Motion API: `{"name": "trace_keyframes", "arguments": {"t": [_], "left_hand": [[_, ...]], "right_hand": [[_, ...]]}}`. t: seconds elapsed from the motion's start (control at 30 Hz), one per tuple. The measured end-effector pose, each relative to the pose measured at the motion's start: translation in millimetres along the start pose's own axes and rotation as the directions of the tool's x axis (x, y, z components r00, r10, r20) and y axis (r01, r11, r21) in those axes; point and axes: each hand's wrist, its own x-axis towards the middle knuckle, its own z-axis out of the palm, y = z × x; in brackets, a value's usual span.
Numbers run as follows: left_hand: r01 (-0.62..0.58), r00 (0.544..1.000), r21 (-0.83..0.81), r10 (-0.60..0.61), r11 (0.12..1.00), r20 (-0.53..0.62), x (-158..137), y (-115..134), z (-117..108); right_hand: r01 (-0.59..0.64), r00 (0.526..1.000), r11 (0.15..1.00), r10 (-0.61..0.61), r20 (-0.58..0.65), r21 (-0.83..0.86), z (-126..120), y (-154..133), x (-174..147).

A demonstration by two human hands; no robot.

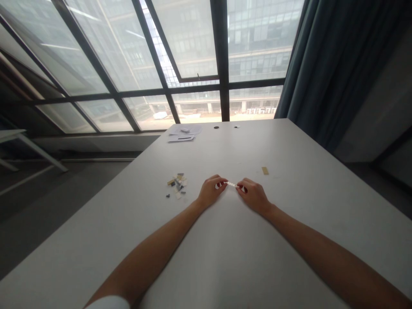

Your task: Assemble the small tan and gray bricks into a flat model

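Between my two hands is a thin white strip (231,184) with a row of small marks or holes along it; it looks like a plastic building-block piece. My left hand (212,189) pinches its left end between thumb and fingers. At the right end, my right hand (252,194) grips it the same way. The fingertips cover both ends of the strip. Left of my left hand lies a loose pile of small pieces (177,184) in tan, grey, white and dark colours. A flat tan piece (265,171) rests beyond my right hand.
The white table (225,249) stretches to the windows. Papers (182,138) with a dark pen-like item lie at its far left. Two round holes (216,127) are near the far edge. A dark blue curtain (309,77) hangs at the right; another table (28,136) stands left.
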Motion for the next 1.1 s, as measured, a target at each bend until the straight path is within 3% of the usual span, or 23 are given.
{"name": "trace_keyframes", "arguments": {"t": [1.1], "left_hand": [[-0.003, 0.999, -0.021, 0.003, 1.0, 0.039, 0.9, 3.7, -3.1]], "right_hand": [[-0.022, 1.0, 0.999, 0.022, -0.009, -0.034, -0.6, -2.1, 0.4]]}}
